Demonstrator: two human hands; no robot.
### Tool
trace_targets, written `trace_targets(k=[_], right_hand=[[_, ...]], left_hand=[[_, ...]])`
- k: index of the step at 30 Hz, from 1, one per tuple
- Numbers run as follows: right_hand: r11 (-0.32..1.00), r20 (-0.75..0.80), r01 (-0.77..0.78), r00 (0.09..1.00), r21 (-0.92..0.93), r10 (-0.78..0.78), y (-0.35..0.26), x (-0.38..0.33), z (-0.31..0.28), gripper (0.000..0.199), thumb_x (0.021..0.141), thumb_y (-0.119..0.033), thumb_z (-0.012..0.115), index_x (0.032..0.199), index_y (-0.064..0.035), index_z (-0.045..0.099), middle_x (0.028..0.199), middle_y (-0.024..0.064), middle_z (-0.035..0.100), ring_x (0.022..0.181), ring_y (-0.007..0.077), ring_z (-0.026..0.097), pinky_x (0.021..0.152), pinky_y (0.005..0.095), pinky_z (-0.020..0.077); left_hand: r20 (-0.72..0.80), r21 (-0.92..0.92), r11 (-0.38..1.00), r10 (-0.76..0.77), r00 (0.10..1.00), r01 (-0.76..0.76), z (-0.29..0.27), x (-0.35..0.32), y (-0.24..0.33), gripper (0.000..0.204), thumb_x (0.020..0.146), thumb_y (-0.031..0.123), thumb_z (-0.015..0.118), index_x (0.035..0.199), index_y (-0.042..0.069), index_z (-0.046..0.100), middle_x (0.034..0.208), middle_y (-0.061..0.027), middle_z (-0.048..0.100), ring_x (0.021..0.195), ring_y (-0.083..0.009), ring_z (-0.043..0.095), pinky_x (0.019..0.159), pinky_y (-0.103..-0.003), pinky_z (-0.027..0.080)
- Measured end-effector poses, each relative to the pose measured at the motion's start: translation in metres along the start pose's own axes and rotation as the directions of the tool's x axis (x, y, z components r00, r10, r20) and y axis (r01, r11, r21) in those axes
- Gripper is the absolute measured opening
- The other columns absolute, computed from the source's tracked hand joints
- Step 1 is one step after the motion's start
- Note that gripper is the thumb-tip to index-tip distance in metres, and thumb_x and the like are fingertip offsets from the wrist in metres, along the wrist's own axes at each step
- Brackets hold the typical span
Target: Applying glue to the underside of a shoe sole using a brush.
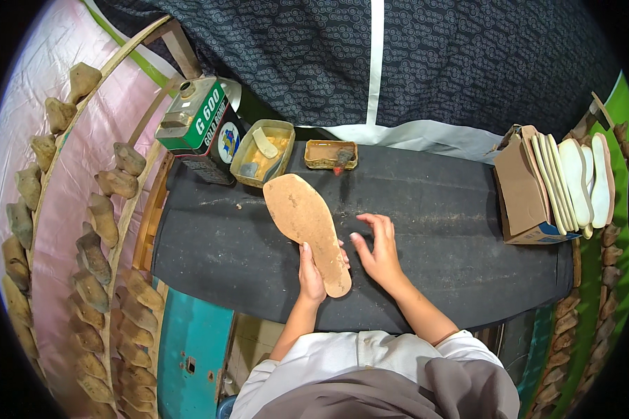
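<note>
A tan, speckled shoe insole (302, 218) is held up over the dark work table, its wide end pointing away and to the left. My left hand (312, 274) grips it near the narrower heel end, thumb on the upper face and fingertips showing at the right edge. To the right of the insole, my right hand (377, 250) hangs above the table with its fingers apart and slightly curled, touching nothing. Beyond the insole stands a small tray of amber glue (321, 155), with a red-tipped brush (342, 161) resting at its right end.
A tall green-and-black metal can (201, 133) and a yellowish tub (281, 165) holding scraps stand at the back left. On the right, a cardboard box (521, 185) holds several pale insoles (573, 178). Racks of wooden shoe lasts (94, 255) line both sides. Patterned dark cloth (468, 63) hangs behind.
</note>
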State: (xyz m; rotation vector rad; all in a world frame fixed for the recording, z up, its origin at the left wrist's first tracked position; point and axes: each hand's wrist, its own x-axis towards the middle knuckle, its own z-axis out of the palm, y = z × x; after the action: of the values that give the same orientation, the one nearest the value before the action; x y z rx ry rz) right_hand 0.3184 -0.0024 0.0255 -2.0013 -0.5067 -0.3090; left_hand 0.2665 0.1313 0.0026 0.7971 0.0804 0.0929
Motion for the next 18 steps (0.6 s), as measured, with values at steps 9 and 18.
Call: trace_targets(k=[9, 18], right_hand=[[0.998, 0.052, 0.055, 0.997, 0.025, -0.056, -0.009, 0.02, -0.001, 0.034, 0.08, -0.009, 0.062, 0.111, -0.0027, 0.049, 0.102, 0.0131, 0.049, 0.091, 0.0243, 0.051, 0.08, 0.0326, 0.0427], [0.98, -0.021, 0.158, 0.987, -0.123, -0.161, 0.021, 0.094, 0.033, 0.057, 0.071, -0.009, 0.07, 0.123, -0.0117, 0.046, 0.112, 0.0155, 0.043, 0.095, 0.0327, 0.05, 0.083, 0.0393, 0.0437]], left_hand=[[-0.161, 0.049, 0.998, -0.035, 0.986, 0.043, -0.005, -0.008, 0.002, 0.061, 0.093, 0.05, 0.016, 0.101, 0.001, 0.051, 0.078, -0.0121, 0.057, 0.064, -0.0209, 0.057, 0.059, -0.033, 0.05], [-0.039, 0.068, 0.998, 0.001, 0.999, 0.002, -0.02, -0.018, 0.003, 0.055, 0.094, 0.05, 0.016, 0.122, 0.007, 0.034, 0.093, -0.0141, 0.056, 0.07, -0.0212, 0.06, 0.06, -0.033, 0.052]])
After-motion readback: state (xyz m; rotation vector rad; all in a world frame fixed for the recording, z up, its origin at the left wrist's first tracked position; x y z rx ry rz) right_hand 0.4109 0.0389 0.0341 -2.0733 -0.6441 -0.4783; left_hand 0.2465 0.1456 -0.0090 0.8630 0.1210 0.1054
